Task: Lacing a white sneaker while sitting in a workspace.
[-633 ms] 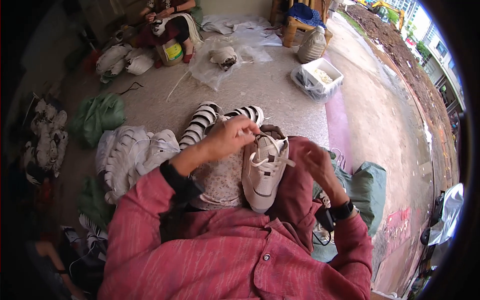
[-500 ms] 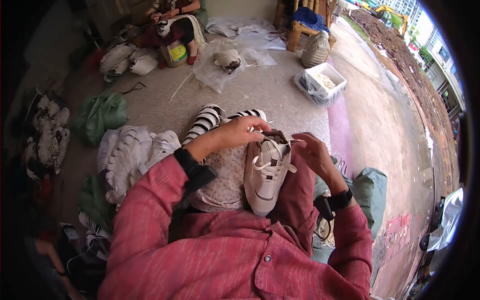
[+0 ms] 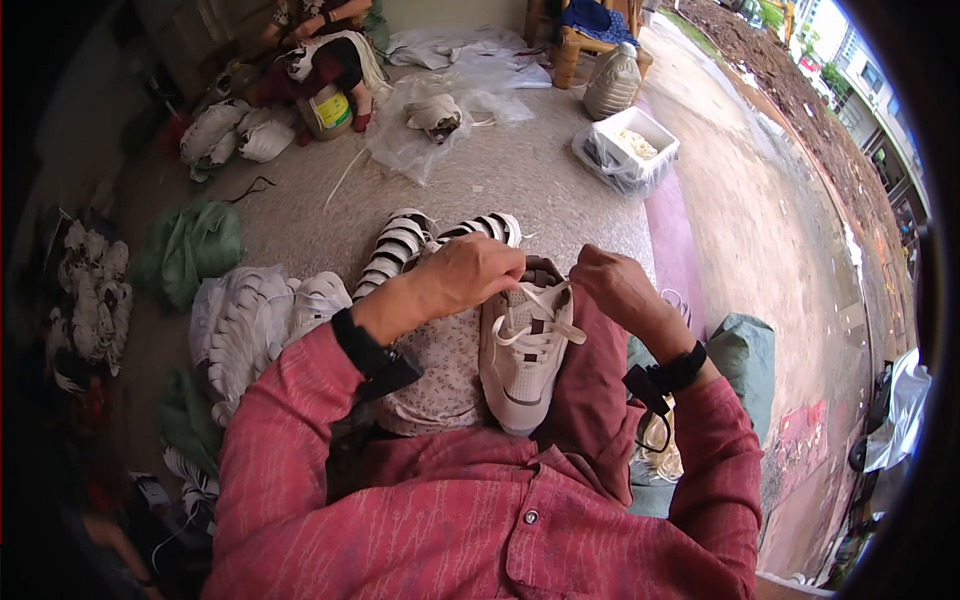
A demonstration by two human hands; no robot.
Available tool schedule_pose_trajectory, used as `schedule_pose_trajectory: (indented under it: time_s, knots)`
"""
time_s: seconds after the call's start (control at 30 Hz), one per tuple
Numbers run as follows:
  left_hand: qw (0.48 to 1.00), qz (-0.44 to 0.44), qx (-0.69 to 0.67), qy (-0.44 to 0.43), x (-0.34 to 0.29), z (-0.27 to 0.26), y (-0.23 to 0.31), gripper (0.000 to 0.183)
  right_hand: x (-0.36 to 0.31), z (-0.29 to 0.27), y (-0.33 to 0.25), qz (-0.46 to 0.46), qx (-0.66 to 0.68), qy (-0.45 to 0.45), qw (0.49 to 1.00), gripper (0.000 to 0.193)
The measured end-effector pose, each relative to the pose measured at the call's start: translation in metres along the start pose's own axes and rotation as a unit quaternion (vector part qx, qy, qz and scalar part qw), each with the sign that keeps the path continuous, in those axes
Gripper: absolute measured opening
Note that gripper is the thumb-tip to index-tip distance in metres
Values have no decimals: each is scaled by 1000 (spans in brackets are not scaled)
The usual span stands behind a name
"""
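A pale beige sneaker rests on my lap, toe toward me and its dark-lined opening away. White shoelace runs across the top of its tongue and out to both sides, with further loose lace lower over the front. My left hand is closed at the left of the opening, fingers pinched on one side of the shoelace. At the right, my right hand pinches the other side. The fingertips hide the lace ends. A floral cloth covers my left thigh under the shoe.
Nested white-and-black shoe uppers lie just beyond my left hand, more white uppers to the left. A green sack sits further left. A plastic-lined white box stands at far right. Another person sits at the back.
Both hands have closed from looser, spread fingers into pinches on the shoelace at either side of the opening. The lace is drawn outward across the tongue. The view has shifted slightly.
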State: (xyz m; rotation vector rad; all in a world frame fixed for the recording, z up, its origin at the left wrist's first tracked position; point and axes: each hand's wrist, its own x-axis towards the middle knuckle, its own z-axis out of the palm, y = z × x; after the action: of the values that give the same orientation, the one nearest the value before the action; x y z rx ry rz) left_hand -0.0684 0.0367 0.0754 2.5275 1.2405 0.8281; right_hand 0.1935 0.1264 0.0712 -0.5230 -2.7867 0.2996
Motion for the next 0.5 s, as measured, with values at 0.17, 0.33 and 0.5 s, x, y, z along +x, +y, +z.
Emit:
schedule_pose_trajectory:
  time_s: [0.17,0.33,0.5]
  knots:
    - [975,59,210,34,-28,-14,19,6,-28,4,-15,34,-133,124,983,13]
    - [943,-22,303,138,-48,-17,31,11,-54,32,-24,130,-60,187,972,20]
    - [941,-188,25,282,-73,6,51,26,-51,42,-49,183,222,348,892,20]
